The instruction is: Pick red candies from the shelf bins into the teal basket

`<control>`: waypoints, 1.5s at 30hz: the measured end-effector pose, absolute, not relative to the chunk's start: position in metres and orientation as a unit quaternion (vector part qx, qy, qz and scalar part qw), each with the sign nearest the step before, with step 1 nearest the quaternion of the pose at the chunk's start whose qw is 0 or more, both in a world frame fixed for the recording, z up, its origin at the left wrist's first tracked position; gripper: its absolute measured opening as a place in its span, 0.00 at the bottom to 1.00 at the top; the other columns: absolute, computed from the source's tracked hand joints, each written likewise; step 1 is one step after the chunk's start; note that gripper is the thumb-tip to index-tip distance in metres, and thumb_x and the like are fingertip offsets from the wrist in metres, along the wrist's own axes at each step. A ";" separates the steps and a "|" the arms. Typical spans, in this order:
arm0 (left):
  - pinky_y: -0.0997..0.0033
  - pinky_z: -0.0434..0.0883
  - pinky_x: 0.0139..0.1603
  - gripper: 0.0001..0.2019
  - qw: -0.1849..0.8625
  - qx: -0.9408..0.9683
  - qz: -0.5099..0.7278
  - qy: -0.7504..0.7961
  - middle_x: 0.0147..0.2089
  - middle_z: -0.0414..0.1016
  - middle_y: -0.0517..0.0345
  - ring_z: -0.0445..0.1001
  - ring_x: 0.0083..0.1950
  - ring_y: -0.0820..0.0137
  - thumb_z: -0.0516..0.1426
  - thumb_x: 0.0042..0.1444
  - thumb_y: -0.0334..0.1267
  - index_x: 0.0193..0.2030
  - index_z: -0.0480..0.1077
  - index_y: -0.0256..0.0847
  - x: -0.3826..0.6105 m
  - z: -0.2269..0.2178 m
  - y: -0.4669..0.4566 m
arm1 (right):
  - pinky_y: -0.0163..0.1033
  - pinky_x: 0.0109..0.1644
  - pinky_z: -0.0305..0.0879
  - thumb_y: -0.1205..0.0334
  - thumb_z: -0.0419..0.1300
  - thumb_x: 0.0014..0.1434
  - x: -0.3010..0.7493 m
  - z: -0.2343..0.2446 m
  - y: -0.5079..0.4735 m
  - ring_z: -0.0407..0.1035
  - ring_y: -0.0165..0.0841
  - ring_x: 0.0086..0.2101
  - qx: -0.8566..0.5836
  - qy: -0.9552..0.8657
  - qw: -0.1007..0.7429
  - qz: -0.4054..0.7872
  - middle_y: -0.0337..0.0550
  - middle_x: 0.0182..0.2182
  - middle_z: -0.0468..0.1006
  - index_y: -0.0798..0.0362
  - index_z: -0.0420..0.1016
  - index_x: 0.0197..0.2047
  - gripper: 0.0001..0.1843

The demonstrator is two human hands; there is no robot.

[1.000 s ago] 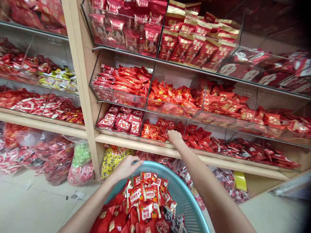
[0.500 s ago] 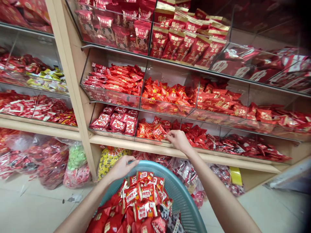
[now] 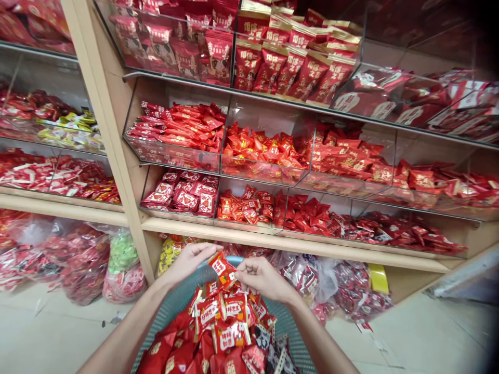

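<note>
A small red wrapped candy (image 3: 222, 270) with white lettering is held up over the far rim of a teal plastic basket (image 3: 300, 332). My right hand (image 3: 259, 278) pinches its right edge between thumb and fingers. Its upper left corner is at the fingertips of my left hand (image 3: 195, 262), whose fingers are bent together around that end. Below both hands, the basket holds a heap of red wrapped candies (image 3: 232, 335), with several black and white ones at its right side.
Behind the basket stands a wooden shelf unit (image 3: 187, 226) with clear bins of red candies (image 3: 251, 208). Under its lowest board lie plastic bags of sweets (image 3: 343, 285). More bagged sweets (image 3: 83, 259) sit on the tiled floor at left. A wooden upright (image 3: 105, 130) divides the shelves.
My right hand has come down and back from the lower bin to the basket with a wrapped candy. My left hand has risen slightly from the rim to the candy.
</note>
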State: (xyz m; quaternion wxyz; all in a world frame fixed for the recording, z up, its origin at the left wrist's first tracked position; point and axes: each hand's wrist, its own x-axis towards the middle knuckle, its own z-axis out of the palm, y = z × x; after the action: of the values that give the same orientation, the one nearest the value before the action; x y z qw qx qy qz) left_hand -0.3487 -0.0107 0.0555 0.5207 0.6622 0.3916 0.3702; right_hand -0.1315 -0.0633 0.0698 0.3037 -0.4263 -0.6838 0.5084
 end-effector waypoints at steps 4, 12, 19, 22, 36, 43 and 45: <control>0.76 0.63 0.31 0.17 0.492 0.678 0.379 0.393 0.26 0.72 0.59 0.66 0.28 0.75 0.58 0.50 0.49 0.28 0.73 0.33 -0.345 0.051 -0.011 | 0.28 0.20 0.51 0.50 0.58 0.54 -0.132 0.056 -0.062 0.57 0.22 0.16 -0.427 -0.674 0.310 0.518 0.32 0.17 0.69 0.55 0.69 0.27 0.16; 0.77 0.59 0.27 0.17 0.460 0.683 0.397 0.406 0.21 0.64 0.62 0.59 0.25 0.77 0.57 0.51 0.47 0.23 0.68 0.33 -0.336 0.052 -0.012 | 0.27 0.18 0.50 0.51 0.57 0.56 -0.129 0.051 -0.066 0.56 0.21 0.15 -0.431 -0.654 0.331 0.527 0.32 0.17 0.69 0.55 0.66 0.28 0.15; 0.78 0.59 0.26 0.18 0.446 0.678 0.410 0.418 0.20 0.63 0.63 0.58 0.23 0.77 0.56 0.50 0.48 0.21 0.67 0.34 -0.336 0.054 -0.013 | 0.27 0.17 0.49 0.49 0.57 0.55 -0.128 0.050 -0.066 0.56 0.20 0.14 -0.441 -0.623 0.363 0.535 0.32 0.17 0.69 0.55 0.66 0.28 0.16; 0.78 0.58 0.26 0.18 0.458 0.710 0.353 0.403 0.20 0.64 0.63 0.59 0.23 0.78 0.56 0.50 0.49 0.21 0.67 0.33 -0.342 0.058 -0.015 | 0.27 0.16 0.48 0.48 0.57 0.55 -0.122 0.048 -0.067 0.55 0.20 0.12 -0.446 -0.615 0.351 0.548 0.31 0.16 0.69 0.55 0.65 0.27 0.17; 0.81 0.55 0.14 0.17 0.471 0.753 0.095 0.450 0.21 0.72 0.57 0.61 0.15 0.77 0.51 0.51 0.50 0.22 0.64 0.37 -0.332 0.045 -0.037 | 0.27 0.11 0.49 0.50 0.57 0.53 -0.105 0.032 -0.069 0.58 0.22 0.10 -0.519 -0.631 0.167 0.551 0.31 0.11 0.69 0.54 0.64 0.23 0.16; 0.80 0.53 0.15 0.15 0.435 0.765 0.078 0.469 0.18 0.67 0.61 0.59 0.16 0.77 0.50 0.50 0.47 0.21 0.60 0.38 -0.327 0.047 -0.040 | 0.30 0.15 0.53 0.49 0.52 0.56 -0.103 0.065 -0.068 0.60 0.26 0.11 -0.605 -0.671 0.181 0.388 0.34 0.11 0.68 0.52 0.63 0.22 0.18; 0.80 0.52 0.16 0.14 0.429 0.766 0.077 0.472 0.17 0.66 0.62 0.59 0.16 0.77 0.50 0.50 0.46 0.21 0.60 0.38 -0.327 0.046 -0.040 | 0.32 0.20 0.57 0.49 0.50 0.59 -0.102 0.090 -0.056 0.62 0.28 0.13 -0.618 -0.696 0.212 0.298 0.36 0.13 0.70 0.52 0.65 0.24 0.18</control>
State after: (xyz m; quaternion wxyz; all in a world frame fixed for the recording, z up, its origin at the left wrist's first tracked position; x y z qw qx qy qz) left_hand -0.3269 -0.0401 0.0455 0.4294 0.7663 0.4718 0.0766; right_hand -0.1020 -0.0556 0.0897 0.2122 -0.6178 -0.6959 0.2983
